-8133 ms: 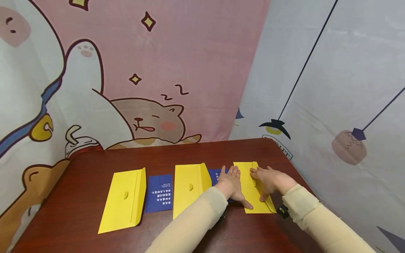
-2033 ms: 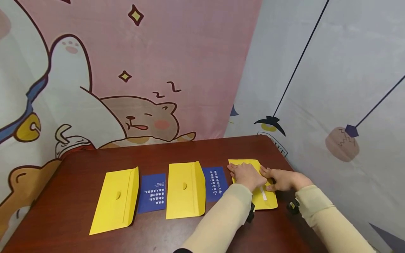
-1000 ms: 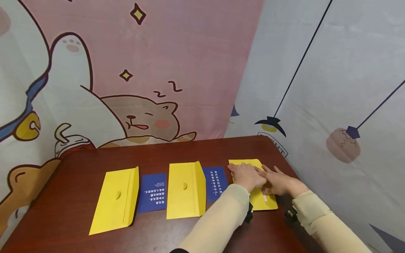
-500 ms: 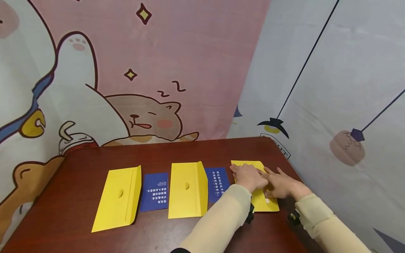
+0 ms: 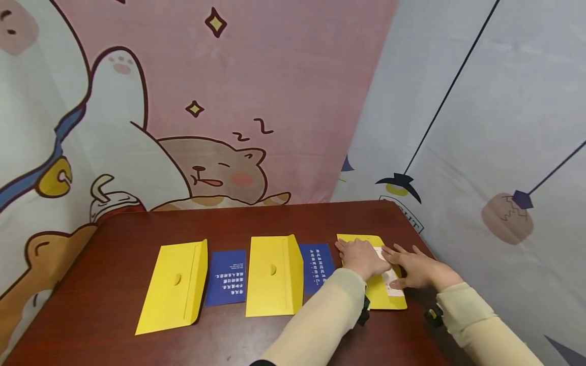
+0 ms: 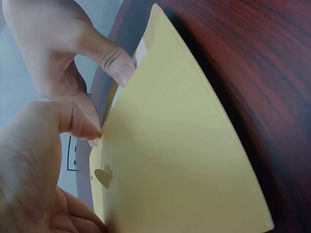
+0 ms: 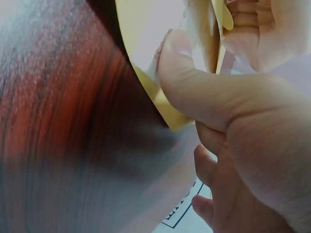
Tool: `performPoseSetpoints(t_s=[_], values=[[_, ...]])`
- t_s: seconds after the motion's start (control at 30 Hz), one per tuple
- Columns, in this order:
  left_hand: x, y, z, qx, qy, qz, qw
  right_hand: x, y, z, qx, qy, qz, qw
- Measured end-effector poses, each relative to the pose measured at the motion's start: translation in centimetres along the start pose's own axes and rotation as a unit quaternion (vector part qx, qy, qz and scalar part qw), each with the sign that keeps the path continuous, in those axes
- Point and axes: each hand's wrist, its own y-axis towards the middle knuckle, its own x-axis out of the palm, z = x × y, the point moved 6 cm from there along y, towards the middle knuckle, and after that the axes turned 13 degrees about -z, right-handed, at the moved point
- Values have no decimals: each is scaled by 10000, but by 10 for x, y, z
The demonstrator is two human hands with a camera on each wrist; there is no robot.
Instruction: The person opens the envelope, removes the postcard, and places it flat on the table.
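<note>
On the table's right side lies a yellow envelope (image 5: 376, 296) with its flap folded out. My left hand (image 5: 361, 258) lies across it and pinches its mouth edge; in the left wrist view the envelope (image 6: 175, 131) bulges slightly there. A pale pink-white card (image 5: 389, 277) shows as a strip out of the mouth. My right hand (image 5: 415, 268) holds this card, thumb on its face and forefinger toward its far end, other fingers spread. In the right wrist view the right thumb (image 7: 180, 63) presses on the card (image 7: 150, 29). The card's rest is hidden inside.
Left of my hands lie a blue card (image 5: 316, 264), a yellow envelope (image 5: 270, 284), another blue card (image 5: 227, 279) and a third envelope (image 5: 169, 292), in a row on the dark red table (image 5: 220, 335). A printed cloth (image 5: 293, 101) hangs behind and at right.
The envelope's flap has been opened since the oldest frame. Over the last second my right hand has moved slightly right, and more of the pale card has come out of the mouth.
</note>
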Motion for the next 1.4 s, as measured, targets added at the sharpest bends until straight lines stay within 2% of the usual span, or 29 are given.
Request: performPoseSetpoints(t_s=[0.4, 0.6, 0.7, 0.83, 0.93, 1.07, 1.17, 1.23, 1.3, 1.4], values=[[-3, -5, 0, -81, 82, -80, 9999, -1, -4, 11, 181, 210, -23, 9996], [-1, -3, 1, -24, 84, -37, 10000, -1, -3, 14, 19, 851, -14, 9964], [-1, -2, 2, 18, 51, 9, 10000, -4, -2, 14, -225, 1070, 249, 9937], [1, 1, 2, 21, 44, 40, 10000, -12, 2, 15, -314, 1028, 970, 9895], [1, 3, 1, 31, 66, 83, 9999, -18, 6, 21, 35, 1347, 1585, 9781], [3, 5, 1, 51, 99, 70, 9999, -17, 7, 34, 757, 2326, 2066, 9474], [3, 6, 1, 15, 69, 31, 10000, -12, 6, 42, 1132, 3107, 2002, 9223], [3, 6, 1, 14, 80, 10, 10000, -8, 6, 46, 1282, 3503, 1822, 9097], [3, 6, 1, 10, 25, -2, 10000, -4, 7, 48, 1333, 3808, 1628, 9004], [4, 6, 1, 35, -6, -3, 10000, 0, 8, 50, 1353, 4071, 1432, 8919]])
